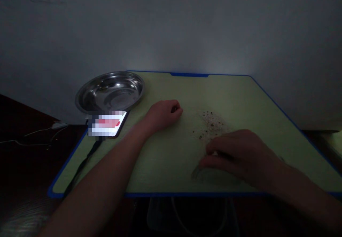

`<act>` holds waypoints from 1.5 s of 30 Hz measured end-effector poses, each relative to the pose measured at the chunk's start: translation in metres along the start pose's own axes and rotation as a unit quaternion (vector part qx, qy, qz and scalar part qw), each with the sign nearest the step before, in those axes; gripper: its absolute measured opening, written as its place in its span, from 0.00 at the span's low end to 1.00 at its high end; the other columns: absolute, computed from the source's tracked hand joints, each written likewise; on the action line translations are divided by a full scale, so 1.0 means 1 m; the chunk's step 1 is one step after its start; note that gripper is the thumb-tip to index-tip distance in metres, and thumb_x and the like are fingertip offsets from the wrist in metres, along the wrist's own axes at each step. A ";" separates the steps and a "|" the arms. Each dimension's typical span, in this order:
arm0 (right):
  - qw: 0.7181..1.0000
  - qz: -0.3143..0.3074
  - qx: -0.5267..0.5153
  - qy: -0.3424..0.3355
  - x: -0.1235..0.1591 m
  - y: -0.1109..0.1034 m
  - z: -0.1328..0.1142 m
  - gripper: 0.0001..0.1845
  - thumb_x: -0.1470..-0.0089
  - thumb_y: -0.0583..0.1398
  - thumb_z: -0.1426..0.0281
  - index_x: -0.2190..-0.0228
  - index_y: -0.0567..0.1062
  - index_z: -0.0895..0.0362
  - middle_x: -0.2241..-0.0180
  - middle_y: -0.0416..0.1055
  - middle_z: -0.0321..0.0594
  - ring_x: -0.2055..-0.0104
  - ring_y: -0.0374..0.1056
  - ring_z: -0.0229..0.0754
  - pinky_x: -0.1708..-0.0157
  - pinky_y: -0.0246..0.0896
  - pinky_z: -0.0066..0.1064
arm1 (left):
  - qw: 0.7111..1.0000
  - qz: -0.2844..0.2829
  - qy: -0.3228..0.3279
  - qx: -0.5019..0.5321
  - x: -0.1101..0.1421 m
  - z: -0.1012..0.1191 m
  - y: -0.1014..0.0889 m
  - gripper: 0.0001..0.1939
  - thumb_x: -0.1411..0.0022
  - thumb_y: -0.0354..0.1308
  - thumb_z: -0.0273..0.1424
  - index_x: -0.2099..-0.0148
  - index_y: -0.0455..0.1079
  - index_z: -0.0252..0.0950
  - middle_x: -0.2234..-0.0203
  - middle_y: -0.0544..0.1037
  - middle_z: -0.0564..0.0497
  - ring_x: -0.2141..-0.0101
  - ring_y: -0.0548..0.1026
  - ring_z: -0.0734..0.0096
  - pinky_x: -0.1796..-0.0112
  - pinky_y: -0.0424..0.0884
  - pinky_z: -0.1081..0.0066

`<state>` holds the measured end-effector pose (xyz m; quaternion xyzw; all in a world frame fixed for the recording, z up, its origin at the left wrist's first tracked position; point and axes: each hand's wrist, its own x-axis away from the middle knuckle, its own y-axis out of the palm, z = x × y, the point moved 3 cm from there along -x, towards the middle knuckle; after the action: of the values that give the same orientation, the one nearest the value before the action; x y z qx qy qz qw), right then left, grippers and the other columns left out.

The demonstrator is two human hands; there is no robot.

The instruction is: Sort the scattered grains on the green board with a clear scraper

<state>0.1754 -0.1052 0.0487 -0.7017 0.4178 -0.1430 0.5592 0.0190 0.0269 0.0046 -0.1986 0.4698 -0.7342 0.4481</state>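
A thin spread of pale grains with dark bits among them [212, 123] lies on the pale green tabletop [165, 166]. My left hand [165, 114] rests on the table to the left of the grains, fingers curled in. Whatever it may hold is hidden. Just in front of the grains is my right hand [235, 151], thumb and fingers pinched together. A tiny pale spot shows between them, too small to name. Beneath the right hand, a faint clear curved outline [196, 172] shows, perhaps a see-through dish; the hand covers most of it.
A shiny steel basin [114, 94] stands at the back left. Nearer lies a phone [107, 125] with a lit, blurred screen and a dark strap [85, 162]. The table has a blue edge [187, 195]. Behind it rises a grey wall [187, 27]. White cables [56, 126] lie to the left.
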 end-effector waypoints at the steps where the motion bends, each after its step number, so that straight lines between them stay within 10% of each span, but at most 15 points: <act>1: 1.000 0.001 0.002 0.029 0.009 -0.002 0.004 0.25 0.36 0.52 0.54 0.77 0.74 0.55 0.84 0.69 0.32 0.81 0.64 0.33 0.78 0.50 0.27 | 1.000 -0.002 0.000 0.000 0.000 0.000 0.000 0.11 0.39 0.52 0.35 0.66 0.72 0.36 0.74 0.76 0.51 0.74 0.69 0.69 0.72 0.59 0.69; 20: 0.991 0.029 0.113 0.069 0.050 0.016 -0.006 0.28 0.31 0.45 0.60 0.79 0.70 0.54 0.85 0.72 0.33 0.84 0.68 0.37 0.81 0.49 0.33 | 1.000 -0.008 -0.021 -0.003 -0.002 0.001 -0.002 0.11 0.40 0.51 0.36 0.67 0.71 0.37 0.74 0.77 0.50 0.74 0.70 0.68 0.72 0.59 0.70; 29: 0.968 0.017 0.215 0.127 0.060 0.004 0.040 0.28 0.33 0.47 0.58 0.79 0.72 0.54 0.85 0.71 0.37 0.85 0.68 0.41 0.81 0.50 0.33 | 1.000 -0.013 -0.019 -0.002 -0.001 0.000 -0.001 0.11 0.39 0.51 0.36 0.66 0.72 0.36 0.74 0.77 0.50 0.74 0.70 0.69 0.72 0.60 0.69; 45: 0.987 0.020 0.118 0.106 0.045 0.005 0.022 0.29 0.32 0.46 0.56 0.79 0.72 0.54 0.85 0.69 0.33 0.84 0.67 0.38 0.80 0.50 0.32 | 1.000 -0.016 -0.020 -0.011 -0.001 -0.001 -0.001 0.12 0.39 0.51 0.36 0.66 0.72 0.36 0.74 0.77 0.50 0.74 0.70 0.70 0.72 0.59 0.70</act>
<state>0.2155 -0.1245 0.0247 -0.6032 0.4686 -0.2541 0.5933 0.0185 0.0283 0.0049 -0.2251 0.4656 -0.7320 0.4436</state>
